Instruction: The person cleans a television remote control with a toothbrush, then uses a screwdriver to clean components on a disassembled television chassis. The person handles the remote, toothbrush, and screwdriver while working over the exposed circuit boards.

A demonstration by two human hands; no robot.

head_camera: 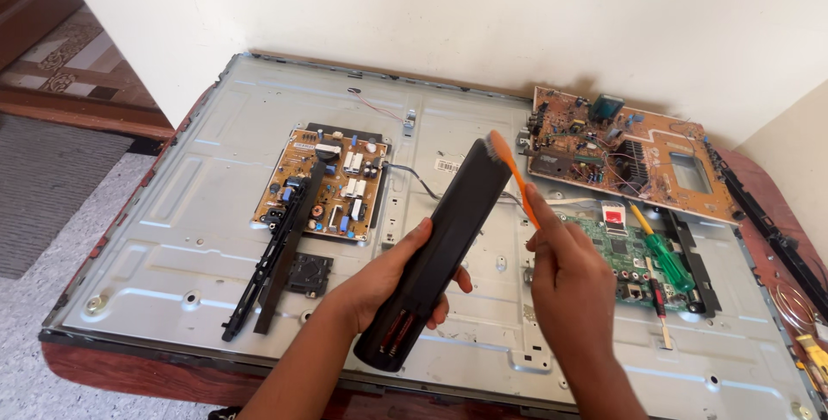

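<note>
Left hand: the left hand (388,286) is wrapped tight around the long black plastic remote case (440,252), holding it up tilted above the big flat grey metal back panel of a screen (190,239).
Right hand: the right hand (569,278) pinches the thin orange plastic toothbrush (515,174) with closed fingers; its bristles touch the top end of the case.
Slip risk: the case looks smooth and is held near its lower end, so a hard push from the brush could tip it out of the hand onto the panel.
Dust risk: bits brushed off could fall onto the green circuit board (625,256) just below.
Bump risk: a dropped case could hit the small orange-brown circuit board with white and blue parts (323,183) or the thin wire (414,174) near it.
Shapes: the case is long with rounded ends; 2 black plastic strips (272,256) lie flat, straight and narrow.
Textures: the panel is shiny with pressed ridges; the large brown circuit board (630,148) is bumpy with parts.
Tools: a green-handled screwdriver (664,252) lies on the green board.
</note>
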